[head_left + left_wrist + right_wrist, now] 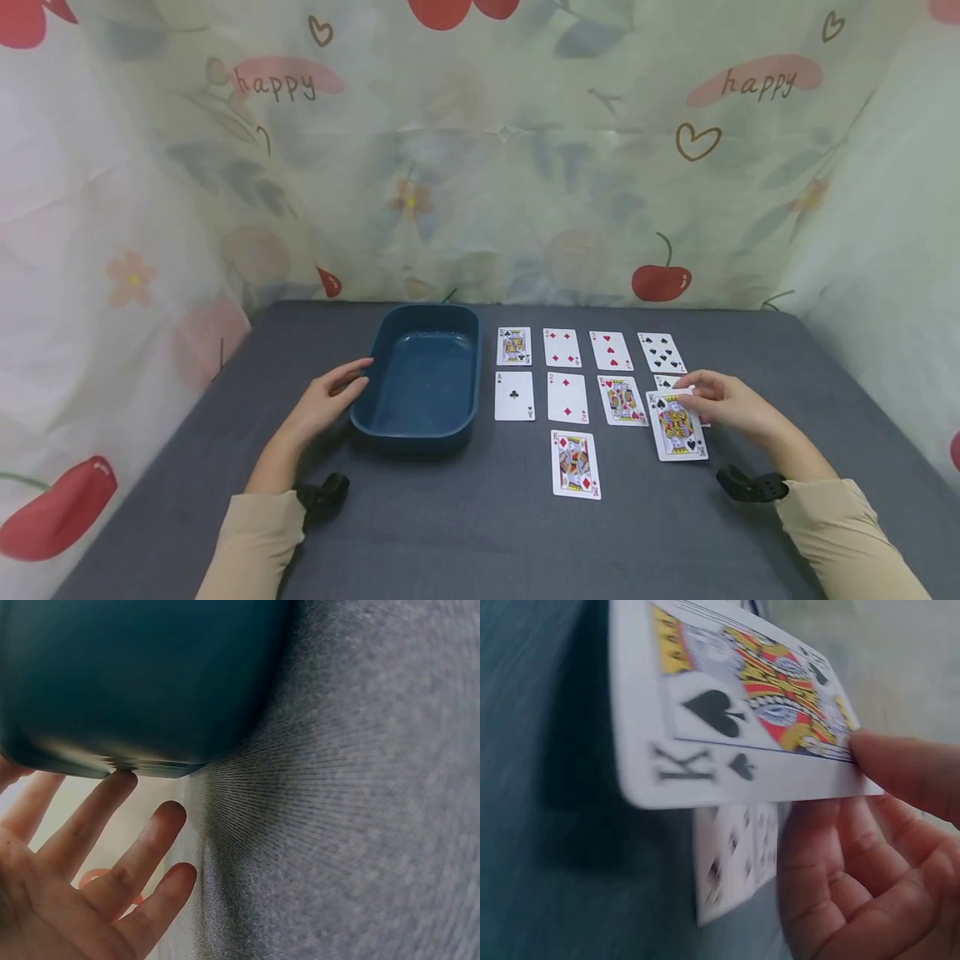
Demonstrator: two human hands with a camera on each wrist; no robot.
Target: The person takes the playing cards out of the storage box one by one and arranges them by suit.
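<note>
My right hand (723,404) pinches a king of spades (677,427) between thumb and fingers. In the right wrist view that card (727,705) is tilted and raised off the table. It overlaps a spade card (663,382) in the second row, hiding most of it. My left hand (326,404) is at the left side of a dark blue rectangular basin (416,435), fingers extended. In the left wrist view a fingertip (124,780) touches the basin's rim. Nearer the front lies a king of diamonds (576,465), face up.
Face-up cards lie in rows right of the basin: king of clubs (513,347), a diamond card (562,348), a heart card (611,351) and a spade card (662,353) behind; ace of clubs (514,397), two of diamonds (567,398) and king of hearts (622,401) before them.
</note>
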